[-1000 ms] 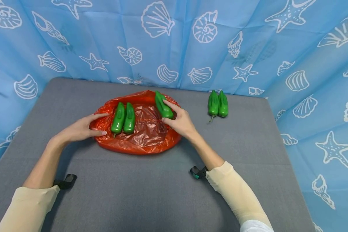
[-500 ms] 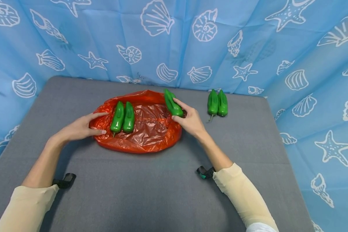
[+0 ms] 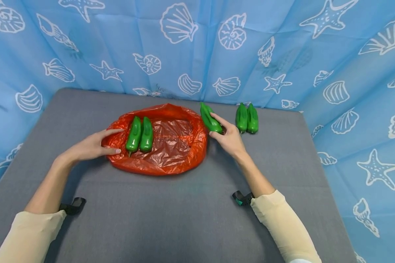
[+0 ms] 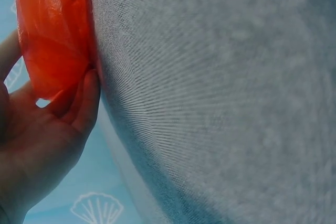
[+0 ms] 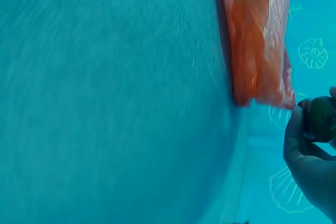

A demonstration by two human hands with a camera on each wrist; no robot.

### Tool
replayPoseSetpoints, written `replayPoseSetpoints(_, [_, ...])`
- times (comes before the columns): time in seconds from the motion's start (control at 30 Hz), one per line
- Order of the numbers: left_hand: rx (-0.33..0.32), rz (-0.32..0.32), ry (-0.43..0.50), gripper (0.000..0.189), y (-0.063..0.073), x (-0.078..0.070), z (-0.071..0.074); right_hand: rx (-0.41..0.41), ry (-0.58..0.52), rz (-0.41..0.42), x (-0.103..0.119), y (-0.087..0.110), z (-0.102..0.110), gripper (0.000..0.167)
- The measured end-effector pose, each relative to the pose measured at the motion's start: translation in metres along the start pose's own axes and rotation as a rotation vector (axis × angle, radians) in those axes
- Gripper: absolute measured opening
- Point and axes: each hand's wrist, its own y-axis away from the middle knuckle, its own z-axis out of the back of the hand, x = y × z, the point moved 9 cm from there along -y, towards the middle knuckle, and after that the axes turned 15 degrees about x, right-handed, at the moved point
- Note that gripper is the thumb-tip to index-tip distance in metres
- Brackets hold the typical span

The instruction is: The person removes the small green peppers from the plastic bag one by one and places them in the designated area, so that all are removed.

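A red plastic bag [image 3: 164, 169] lies with its mouth spread wide on the table. Two green peppers [image 3: 134, 135] sit side by side in its left part. My left hand [image 3: 87, 146] holds the bag's left rim, thumb and index finger over the edge; in the left wrist view the other fingers curl against the bag's outside. Just past the bag's right rim, my right hand [image 3: 230, 138] grips another green pepper [image 3: 209, 118] between thumb and fingers. That pepper tilts, its tip toward the back left. The right wrist view shows it dark at the frame's edge.
Two more green peppers [image 3: 247, 118] stand close together near the back edge of the grey table [image 3: 158, 219], right of my right hand. A blue curtain [image 3: 204, 47] with white shells hangs right behind the table and along its right side.
My right hand has carried its pepper rightward, from over the bag's right part to outside the rim, nearer the two peppers on the table. My left hand has stayed at the bag.
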Motion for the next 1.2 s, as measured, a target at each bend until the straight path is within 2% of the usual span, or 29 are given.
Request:
replayPoseSetpoints(0.17, [0.001, -0.003, 0.004, 0.081, -0.001, 0.000, 0.001, -0.019, 0.010, -0.016, -0.008, 0.003, 0.013, 0.060])
replayPoseSetpoints(0.43, [-0.008, -0.017, -0.001, 0.079, 0.000, -0.002, 0.001, -0.057, 0.048, -0.022, -0.047, 0.002, 0.038, 0.061])
replayPoseSetpoints(0.67, [-0.011, -0.022, 0.000, 0.080, 0.001, -0.002, 0.002, -0.066, 0.059, -0.031, -0.058, 0.014, 0.054, 0.057])
replayPoseSetpoints(1.2, [-0.002, -0.015, 0.016, 0.079, 0.000, 0.001, 0.000, -0.142, 0.104, -0.120, -0.079, 0.040, 0.099, 0.061])
